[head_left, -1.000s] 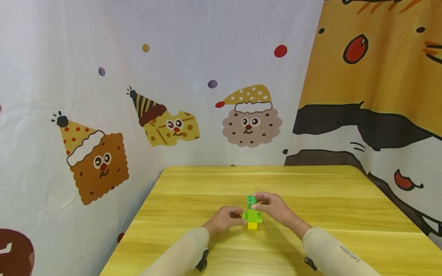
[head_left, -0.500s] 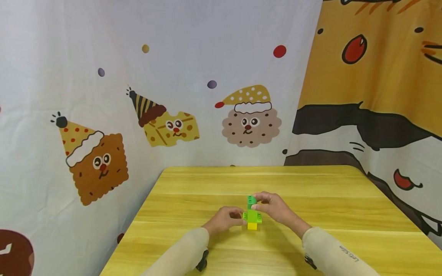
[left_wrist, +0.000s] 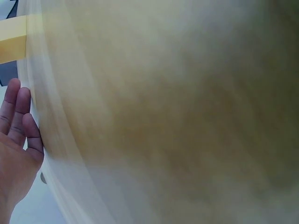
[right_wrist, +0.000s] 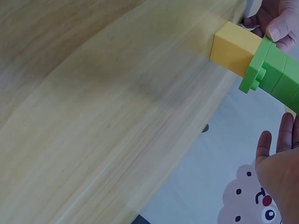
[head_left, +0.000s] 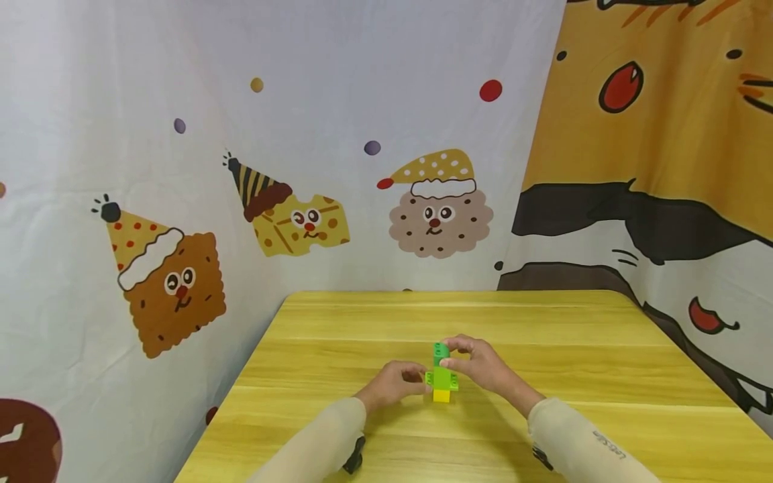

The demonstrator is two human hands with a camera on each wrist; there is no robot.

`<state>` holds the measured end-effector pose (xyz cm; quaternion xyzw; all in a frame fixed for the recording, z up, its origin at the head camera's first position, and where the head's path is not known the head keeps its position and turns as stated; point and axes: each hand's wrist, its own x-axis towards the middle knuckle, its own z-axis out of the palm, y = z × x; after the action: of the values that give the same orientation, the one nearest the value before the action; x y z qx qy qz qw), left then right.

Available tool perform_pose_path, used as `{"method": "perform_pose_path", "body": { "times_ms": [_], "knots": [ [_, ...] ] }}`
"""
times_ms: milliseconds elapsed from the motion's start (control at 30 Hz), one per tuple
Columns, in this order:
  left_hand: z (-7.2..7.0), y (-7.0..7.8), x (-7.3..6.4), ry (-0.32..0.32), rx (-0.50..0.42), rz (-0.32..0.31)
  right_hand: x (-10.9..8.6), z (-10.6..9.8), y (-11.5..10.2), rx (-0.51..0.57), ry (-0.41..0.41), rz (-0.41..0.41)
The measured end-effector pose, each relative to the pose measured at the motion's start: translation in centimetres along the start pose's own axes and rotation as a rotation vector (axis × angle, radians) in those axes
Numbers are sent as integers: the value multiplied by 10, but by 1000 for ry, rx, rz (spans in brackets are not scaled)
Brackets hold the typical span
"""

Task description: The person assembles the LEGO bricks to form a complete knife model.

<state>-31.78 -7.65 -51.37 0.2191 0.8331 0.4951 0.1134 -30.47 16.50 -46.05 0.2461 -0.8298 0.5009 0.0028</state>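
Note:
A small tower of toy building bricks stands upright on the table. Its base is a yellow brick [head_left: 441,396], with a light green plate [right_wrist: 255,70] across it whose studded ends stick out on both sides. Light green bricks [head_left: 442,378] rise above the plate, topped by a darker green brick [head_left: 437,351] with a rounded side. My left hand [head_left: 391,385] pinches the plate's left end between thumb and fingers. At the top, my right hand [head_left: 481,362] holds the darker green brick by thumb and fingertips. Only part of the left hand [left_wrist: 18,154] enters the left wrist view.
The wood-grain table [head_left: 338,322] has rounded far corners. Right behind and beside it hangs a white cloth [head_left: 423,80] printed with cartoon snacks, and an orange, black and white printed cloth [head_left: 658,154] is at the right.

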Motion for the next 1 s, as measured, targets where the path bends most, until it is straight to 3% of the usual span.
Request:
{"method": "perform_pose_path", "body": {
  "times_ms": [500, 733, 1000],
  "knots": [
    [0, 4, -2, -1, 9, 2, -2, 3, 2, -5, 41, 6],
    [0, 4, -2, -2, 16, -6, -3, 3, 1, -8, 63, -37],
    [0, 3, -2, -7, 23, 4, -6, 4, 4, -92, 69, -95]
  ]
}}
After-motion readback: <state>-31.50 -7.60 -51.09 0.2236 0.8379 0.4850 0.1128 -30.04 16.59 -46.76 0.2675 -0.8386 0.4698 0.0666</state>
